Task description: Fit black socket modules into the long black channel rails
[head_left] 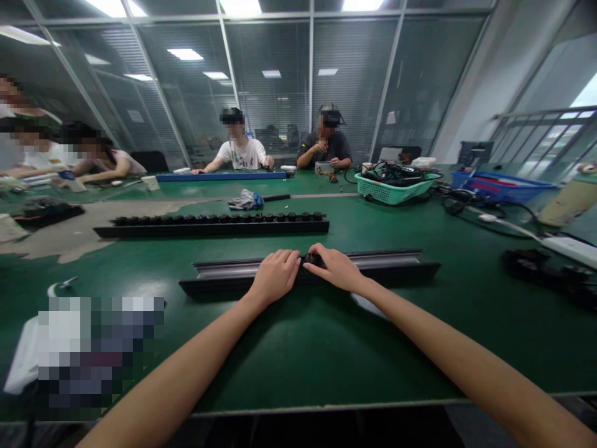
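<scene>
A long black channel [396, 270] with a silvery inside lies across the green table [298, 354] in front of me. Near its middle, my right hand [336, 267] has thumb and forefinger closed on a small black part [311, 259]. Just to the left, my left hand [276, 274] rests on the channel with its fingers together and bent over the edge. Its fingertips are beside the black part, and whatever may be under them is hidden. Farther back lies a second black channel [209, 229] with a row of black round parts along its top.
Behind the channels are a grey-blue glove [247, 200] and a green basket [389, 190] of cables. A blue basket [504, 186], a power strip [571, 249] and black cables are at the right. Blurred items lie at the left front. Several people sit around the table.
</scene>
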`<control>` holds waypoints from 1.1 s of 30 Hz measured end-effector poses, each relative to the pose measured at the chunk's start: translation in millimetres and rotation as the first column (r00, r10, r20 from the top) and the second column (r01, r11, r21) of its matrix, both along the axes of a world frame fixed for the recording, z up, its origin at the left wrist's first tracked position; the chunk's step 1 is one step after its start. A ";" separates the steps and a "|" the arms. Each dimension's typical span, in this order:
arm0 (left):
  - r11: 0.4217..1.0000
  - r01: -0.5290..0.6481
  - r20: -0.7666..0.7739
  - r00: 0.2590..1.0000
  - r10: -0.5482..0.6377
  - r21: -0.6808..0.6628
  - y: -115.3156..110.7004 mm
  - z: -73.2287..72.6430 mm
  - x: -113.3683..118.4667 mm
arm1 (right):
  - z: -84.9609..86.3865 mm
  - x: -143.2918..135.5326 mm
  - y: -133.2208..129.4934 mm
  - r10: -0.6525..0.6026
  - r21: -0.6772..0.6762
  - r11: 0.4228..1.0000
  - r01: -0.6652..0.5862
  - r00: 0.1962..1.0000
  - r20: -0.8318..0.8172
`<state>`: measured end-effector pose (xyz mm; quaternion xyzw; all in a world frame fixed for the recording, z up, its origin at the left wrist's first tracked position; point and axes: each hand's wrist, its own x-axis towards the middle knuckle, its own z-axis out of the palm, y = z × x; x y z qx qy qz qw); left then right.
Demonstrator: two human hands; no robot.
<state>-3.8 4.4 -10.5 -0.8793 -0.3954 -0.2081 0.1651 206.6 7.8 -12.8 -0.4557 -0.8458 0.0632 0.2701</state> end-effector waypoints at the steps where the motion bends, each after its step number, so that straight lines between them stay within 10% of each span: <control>1: 1.000 -0.002 0.001 1.000 0.002 0.000 -0.2 0.4 0.6 | -0.1 0.0 -0.1 -0.001 0.000 1.000 0.001 1.000 -0.002; 19: 0.999 -0.022 0.028 0.999 0.022 0.023 -1.8 1.2 5.5 | -5.0 6.1 2.1 -0.060 0.150 0.986 0.078 0.991 -0.121; 33: 0.999 -0.045 0.020 0.999 0.045 0.024 -1.2 1.5 7.9 | -3.1 1.7 -2.2 -0.169 0.277 0.951 0.137 0.981 0.094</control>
